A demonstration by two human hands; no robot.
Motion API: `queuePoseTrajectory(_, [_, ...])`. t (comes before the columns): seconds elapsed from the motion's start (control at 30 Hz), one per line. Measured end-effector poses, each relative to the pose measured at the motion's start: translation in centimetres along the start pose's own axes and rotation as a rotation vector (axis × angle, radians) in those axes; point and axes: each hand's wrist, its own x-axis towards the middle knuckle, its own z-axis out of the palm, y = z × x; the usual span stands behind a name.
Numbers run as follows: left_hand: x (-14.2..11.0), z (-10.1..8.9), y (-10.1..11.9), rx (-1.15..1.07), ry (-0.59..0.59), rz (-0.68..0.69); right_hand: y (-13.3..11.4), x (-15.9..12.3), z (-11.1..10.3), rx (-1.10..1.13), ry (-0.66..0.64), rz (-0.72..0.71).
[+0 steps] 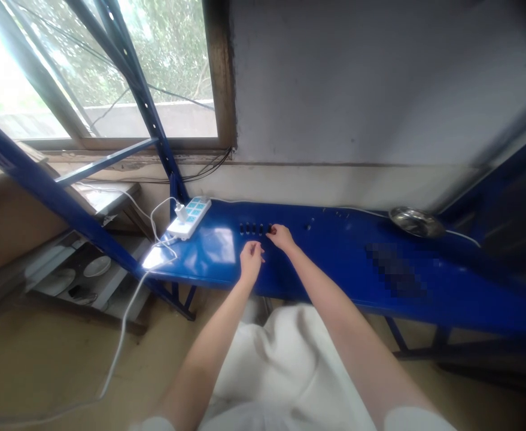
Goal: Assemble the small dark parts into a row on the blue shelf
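Note:
Several small black cylindrical pieces with pale ends (247,229) stand in a short row on the blue table (289,263). At the row's right end, my right hand (281,237) pinches another small black piece (270,228) between thumb and fingers. My left hand (251,261) is just in front of the row, its fingers curled together. Whether anything is inside those fingers cannot be made out. A few tiny loose bits (309,225) lie to the right of my right hand, too small to name.
A white power strip (191,218) with a plug and cable lies at the table's left end. A shiny metal dish (416,221) sits at the back right, near a blurred dark object (395,269). Blue metal posts (148,108) rise at the left, before a window.

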Motion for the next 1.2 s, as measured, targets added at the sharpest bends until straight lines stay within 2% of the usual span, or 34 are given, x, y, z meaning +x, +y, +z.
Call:
queuePoseTrajectory(0.33, [0.8, 0.1, -0.1, -0.059, 0.018, -0.026, 0.2, 0.9, 1.0, -0.078, -0.023, 0.070])
queuePoseTrajectory(0.53, [2.5, 1.2, -0.2, -0.052, 0.014, -0.004, 0.2, 0.4, 0.1, -0.087, -0.050, 0.020])
queuePoseTrajectory(0.63, [2.7, 1.7, -0.1, -0.026, -0.027, 0.001, 1.5, -0.6, -1.7, -0.082, -0.041, -0.034])
queuePoseTrajectory(0.73, [2.3, 1.9, 0.2, 0.011, -0.070, 0.011, 4.0, -1.8, -4.5, -0.059, 0.011, -0.020])
queuePoseTrajectory(0.9, [1.6, 1.8, 0.6, 0.100, -0.137, 0.065, 8.7, -2.1, -8.3, -0.021, 0.174, 0.232])
queuePoseTrajectory(1.03, [1.4, 1.8, 0.4, 0.179, -0.157, 0.150, 10.2, -1.1, -8.4, 0.037, 0.263, 0.321])
queuePoseTrajectory(1.2, [1.3, 2.0, 0.0, 0.274, -0.206, 0.280, 10.0, 0.3, -6.8, 0.103, 0.338, 0.337])
